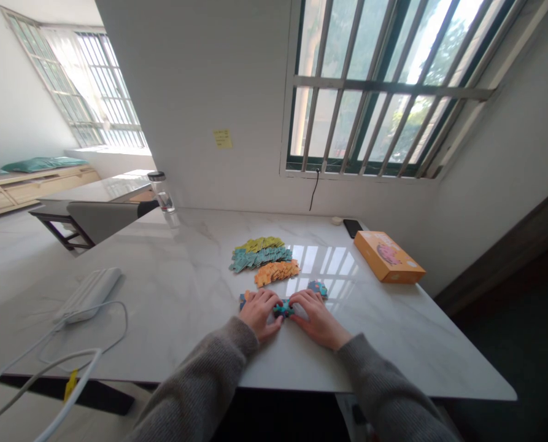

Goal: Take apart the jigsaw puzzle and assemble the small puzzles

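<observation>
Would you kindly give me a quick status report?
Left hand, right hand both on teal puzzle pieces, grip unclear. Sorted piles just beyond, apart.

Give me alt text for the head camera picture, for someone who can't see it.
A person's left hand and right hand rest on teal puzzle pieces near the front edge of a white marble table. Beyond them lie yellow, teal and orange piles of pieces, with an orange box to the right.

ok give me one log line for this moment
left hand: touching puzzle pieces | right hand: touching same | piles: beyond hands | orange box: right, on table
</observation>
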Demonstrator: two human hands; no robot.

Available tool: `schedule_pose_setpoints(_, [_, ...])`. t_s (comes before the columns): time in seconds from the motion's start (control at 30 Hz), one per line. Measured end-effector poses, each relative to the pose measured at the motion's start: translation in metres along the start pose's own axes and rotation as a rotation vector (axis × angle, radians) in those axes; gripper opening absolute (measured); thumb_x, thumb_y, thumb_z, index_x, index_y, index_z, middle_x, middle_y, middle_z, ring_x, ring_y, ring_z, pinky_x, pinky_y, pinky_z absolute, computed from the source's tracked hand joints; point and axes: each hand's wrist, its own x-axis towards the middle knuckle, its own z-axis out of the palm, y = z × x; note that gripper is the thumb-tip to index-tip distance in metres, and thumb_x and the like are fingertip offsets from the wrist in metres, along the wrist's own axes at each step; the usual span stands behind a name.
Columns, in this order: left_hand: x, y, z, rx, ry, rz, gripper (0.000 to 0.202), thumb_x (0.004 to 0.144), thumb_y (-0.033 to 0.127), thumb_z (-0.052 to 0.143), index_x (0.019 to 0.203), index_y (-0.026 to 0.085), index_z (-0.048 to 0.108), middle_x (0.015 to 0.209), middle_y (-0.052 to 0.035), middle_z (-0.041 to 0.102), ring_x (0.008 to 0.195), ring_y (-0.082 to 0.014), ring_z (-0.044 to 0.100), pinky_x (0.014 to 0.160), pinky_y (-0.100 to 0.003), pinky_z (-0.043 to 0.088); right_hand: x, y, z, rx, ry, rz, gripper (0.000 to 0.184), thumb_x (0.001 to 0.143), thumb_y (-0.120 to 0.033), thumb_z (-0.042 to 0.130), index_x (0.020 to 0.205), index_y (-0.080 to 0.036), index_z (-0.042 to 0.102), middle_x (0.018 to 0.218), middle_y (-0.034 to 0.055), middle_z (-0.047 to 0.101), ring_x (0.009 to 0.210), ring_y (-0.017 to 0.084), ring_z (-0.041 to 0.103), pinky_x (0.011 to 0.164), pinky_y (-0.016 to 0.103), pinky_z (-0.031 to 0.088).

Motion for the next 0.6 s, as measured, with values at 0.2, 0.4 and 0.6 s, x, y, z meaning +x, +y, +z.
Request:
schedule_pose_setpoints(0.2, [0.001, -0.001, -0.001, -0.040, 0.085, 0.008, 0.029, 0.073, 0.020, 0.067, 0.100, 0.023, 0.057, 0.106, -0.0055, 0.063, 0.101, -0.0252, 0.057, 0.085, -0.041, 0.043, -0.001, 0.005, 0.001, 0.033, 0.085, -0.034, 0.025, 0.090, -0.024, 0.064, 0.113, -0.027, 0.058, 0.120, 0.0058, 0.063, 0.114, 0.025, 0.054, 0.099, 0.045, 0.041])
schedule_pose_setpoints(0.4, [-0.001, -0.004, 0.001, -0.132, 0.258, 0.063, 0.030, 0.076, 0.020, 0.066, 0.103, 0.023, 0.055, 0.112, -0.0076, 0.061, 0.104, -0.0246, 0.057, 0.089, -0.040, 0.044, -0.001, 0.009, -0.002, 0.039, 0.164, -0.082, 0.029, 0.091, -0.024, 0.061, 0.119, -0.028, 0.057, 0.123, 0.0067, 0.064, 0.117, 0.025, 0.055, 0.102, 0.045, 0.041])
schedule_pose_setpoints(0.6, [-0.001, -0.005, 0.002, -0.070, 0.179, -0.022, 0.031, 0.075, 0.027, 0.068, 0.104, 0.023, 0.057, 0.108, -0.0070, 0.061, 0.103, -0.0259, 0.055, 0.087, -0.041, 0.043, -0.007, 0.042, -0.015, -0.111, 0.219, 0.132, 0.015, 0.092, -0.025, 0.057, 0.105, -0.025, 0.065, 0.117, 0.0072, 0.067, 0.111, 0.026, 0.056, 0.095, 0.043, 0.041])
